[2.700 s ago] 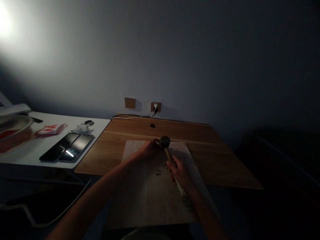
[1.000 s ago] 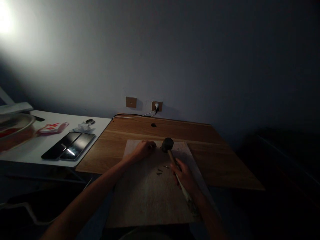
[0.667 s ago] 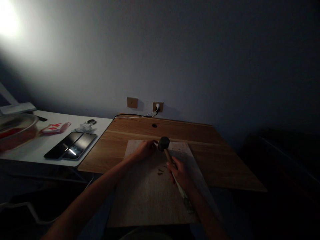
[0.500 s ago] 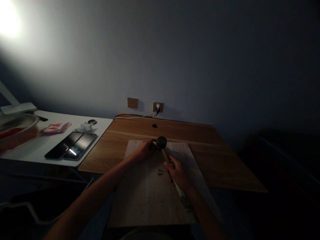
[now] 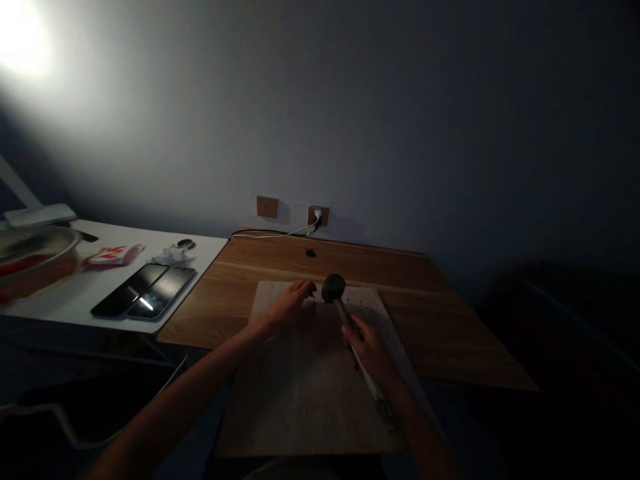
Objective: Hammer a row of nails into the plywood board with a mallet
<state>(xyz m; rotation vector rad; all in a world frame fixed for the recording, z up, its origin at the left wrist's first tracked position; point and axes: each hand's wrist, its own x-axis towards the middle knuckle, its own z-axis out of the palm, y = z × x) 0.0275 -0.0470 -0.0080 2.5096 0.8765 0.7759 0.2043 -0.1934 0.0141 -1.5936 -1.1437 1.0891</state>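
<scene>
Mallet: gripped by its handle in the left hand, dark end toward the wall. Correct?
Wrong hand: the head view shows the right hand gripping the mallet by its handle. Dark end toward the wall is correct.

Bare left forearm and bare right forearm, both slim and tapering

From here I can't read any writing; the red marks on the packet are too blurred.
</scene>
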